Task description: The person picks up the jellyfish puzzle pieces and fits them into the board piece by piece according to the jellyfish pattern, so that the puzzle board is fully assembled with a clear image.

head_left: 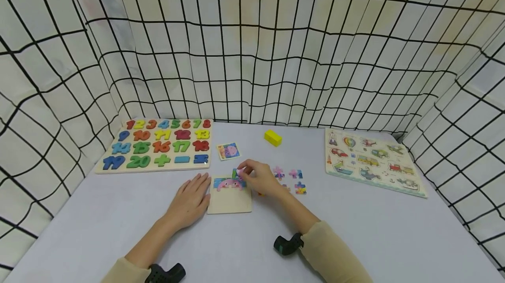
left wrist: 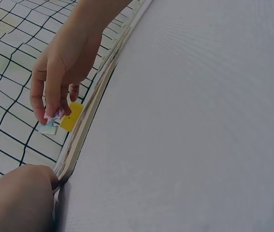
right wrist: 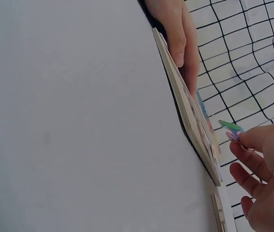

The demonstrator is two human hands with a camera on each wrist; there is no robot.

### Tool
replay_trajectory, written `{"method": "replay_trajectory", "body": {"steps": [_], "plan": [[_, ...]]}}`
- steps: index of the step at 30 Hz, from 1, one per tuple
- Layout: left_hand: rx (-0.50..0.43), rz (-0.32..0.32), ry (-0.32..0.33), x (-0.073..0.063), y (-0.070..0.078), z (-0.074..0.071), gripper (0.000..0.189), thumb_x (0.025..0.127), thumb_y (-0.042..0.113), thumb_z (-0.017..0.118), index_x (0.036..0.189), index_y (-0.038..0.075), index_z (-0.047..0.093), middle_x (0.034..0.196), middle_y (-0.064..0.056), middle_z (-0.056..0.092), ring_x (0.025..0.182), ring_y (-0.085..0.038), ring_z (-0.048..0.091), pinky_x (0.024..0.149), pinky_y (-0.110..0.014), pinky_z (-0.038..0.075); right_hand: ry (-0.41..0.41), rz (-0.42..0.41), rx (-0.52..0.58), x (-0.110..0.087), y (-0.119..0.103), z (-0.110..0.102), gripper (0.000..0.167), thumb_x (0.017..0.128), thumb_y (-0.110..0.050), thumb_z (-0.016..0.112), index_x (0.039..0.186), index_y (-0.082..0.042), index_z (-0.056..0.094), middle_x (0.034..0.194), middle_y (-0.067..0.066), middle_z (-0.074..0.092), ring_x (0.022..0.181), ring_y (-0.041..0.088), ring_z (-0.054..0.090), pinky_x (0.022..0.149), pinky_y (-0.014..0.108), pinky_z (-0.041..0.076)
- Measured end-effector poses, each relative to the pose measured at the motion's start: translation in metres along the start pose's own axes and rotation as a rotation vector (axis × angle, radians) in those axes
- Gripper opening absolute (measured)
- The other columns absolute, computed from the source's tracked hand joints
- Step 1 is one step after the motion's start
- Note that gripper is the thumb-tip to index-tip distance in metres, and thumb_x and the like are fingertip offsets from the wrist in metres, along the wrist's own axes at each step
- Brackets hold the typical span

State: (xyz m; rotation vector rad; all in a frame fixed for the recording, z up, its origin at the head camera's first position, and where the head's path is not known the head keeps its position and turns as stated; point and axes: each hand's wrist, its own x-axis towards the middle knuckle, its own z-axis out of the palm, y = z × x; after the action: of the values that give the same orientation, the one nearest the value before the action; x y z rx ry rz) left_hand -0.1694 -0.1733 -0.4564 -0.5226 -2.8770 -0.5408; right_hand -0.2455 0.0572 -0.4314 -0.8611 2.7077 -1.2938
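Observation:
My right hand point(head_left: 260, 178) pinches a small jigsaw piece point(right wrist: 232, 128) in pink, green and blue between thumb and fingertips, over the top right of a square wooden puzzle board point(head_left: 229, 204). Along the upper part of that board lie joined pieces point(head_left: 229, 183) showing a pink animal against blue; the lower part is bare wood. Flat on the table, my left hand point(head_left: 190, 202) has its fingers extended at the board's left edge. Several loose jigsaw pieces point(head_left: 300, 188) lie to the right of my right hand, partly hidden by it.
Behind the puzzle board are a small picture card point(head_left: 228, 151) and a yellow block point(head_left: 273, 138). At the back left lies a number board point(head_left: 151, 169) with colourful numerals. A vehicle picture board point(head_left: 350, 164) is on the right. Black netting point(head_left: 260, 59) rises around the table's back and sides.

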Motion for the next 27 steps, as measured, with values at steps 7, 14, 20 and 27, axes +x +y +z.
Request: {"method": "replay_trajectory", "body": {"steps": [7,14,20,27], "plan": [[-0.036,-0.017,-0.006,0.002,0.000,-0.001,0.053,0.090,0.022,0.052,0.136,-0.002,0.040,0.142,-0.018,0.036,0.134,-0.034,0.024,0.106,-0.053,0.016,-0.036,-0.018,0.017,0.003,-0.004,0.013,0.014,0.088,-0.013,0.061,0.101,-0.011,0.062,0.078,-0.004,0.060,0.068,0.010,0.053,0.055,0.018,0.045],[-0.026,-0.015,-0.008,0.002,0.000,-0.001,0.051,0.091,0.020,0.050,0.136,-0.003,0.040,0.142,-0.018,0.035,0.134,-0.034,0.024,0.106,-0.053,0.015,-0.068,-0.018,-0.015,0.005,-0.011,0.023,0.014,0.087,-0.019,0.062,0.099,-0.013,0.066,0.077,-0.008,0.058,0.069,0.007,0.050,0.060,0.018,0.044],[-0.014,-0.008,-0.010,0.002,-0.001,-0.001,0.049,0.092,0.019,0.049,0.135,-0.003,0.040,0.142,-0.018,0.036,0.133,-0.034,0.024,0.106,-0.053,0.016,-0.061,-0.072,-0.067,0.006,-0.014,0.032,0.015,0.086,-0.021,0.064,0.096,-0.012,0.069,0.074,-0.010,0.057,0.066,0.005,0.048,0.057,0.016,0.041],[-0.008,-0.002,-0.011,0.002,-0.001,-0.002,0.049,0.092,0.018,0.049,0.135,-0.003,0.040,0.142,-0.018,0.035,0.133,-0.034,0.024,0.106,-0.053,0.016,-0.065,-0.094,-0.108,0.004,-0.019,0.039,0.013,0.086,-0.021,0.064,0.094,-0.012,0.070,0.073,-0.010,0.054,0.070,0.004,0.046,0.062,0.016,0.040]]}}
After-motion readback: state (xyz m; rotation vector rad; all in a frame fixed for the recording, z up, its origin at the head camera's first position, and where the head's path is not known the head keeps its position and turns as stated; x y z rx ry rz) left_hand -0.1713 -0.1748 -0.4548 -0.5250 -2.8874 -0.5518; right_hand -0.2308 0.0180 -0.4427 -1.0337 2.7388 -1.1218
